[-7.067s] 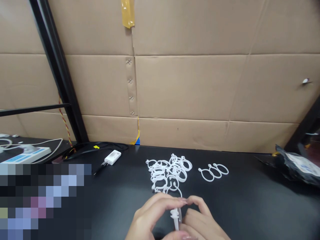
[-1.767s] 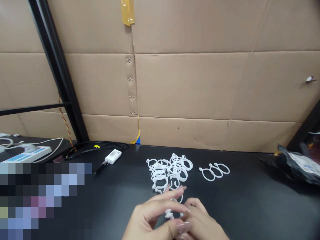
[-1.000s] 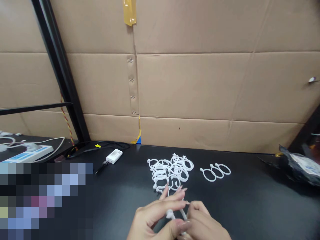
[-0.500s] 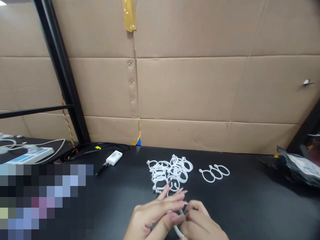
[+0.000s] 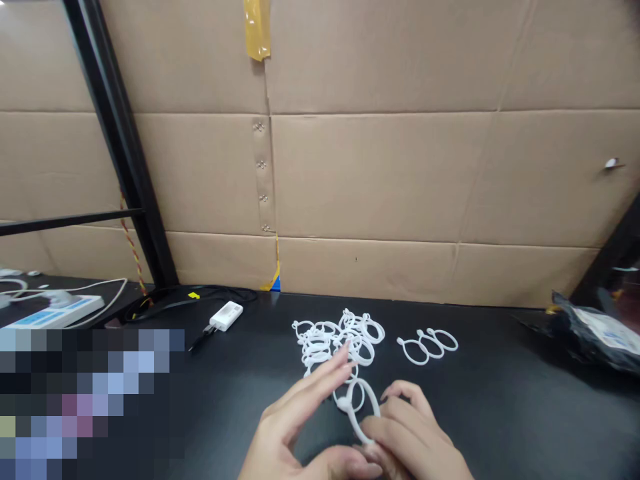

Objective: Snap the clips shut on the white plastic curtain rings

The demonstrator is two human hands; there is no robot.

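Observation:
My right hand [image 5: 413, 430] pinches the lower edge of a white curtain ring [image 5: 373, 398], which stands tilted with its small knob towards the left. Beside it, my left hand [image 5: 300, 423] has its fingers stretched out and apart from the thumb. That thumb lies close to the right fingertips below the ring; whether it touches the ring I cannot tell. Just behind the held ring, another white ring [image 5: 363, 403] lies on the table. A pile of similar rings [image 5: 320, 343] spreads beyond my left fingers, which cover part of it.
Three overlapping white rings [image 5: 415, 363] lie to the right of the pile. A white adapter [image 5: 227, 316] with a black plug sits on the left, near a power strip [image 5: 65, 312] and cables. A black plastic bag [image 5: 575, 333] is at the right. Cardboard [image 5: 375, 173] walls the table's back.
My left fingers have opened away from the ring and spread to the upper left. The ring, now more exposed, stays in my right hand.

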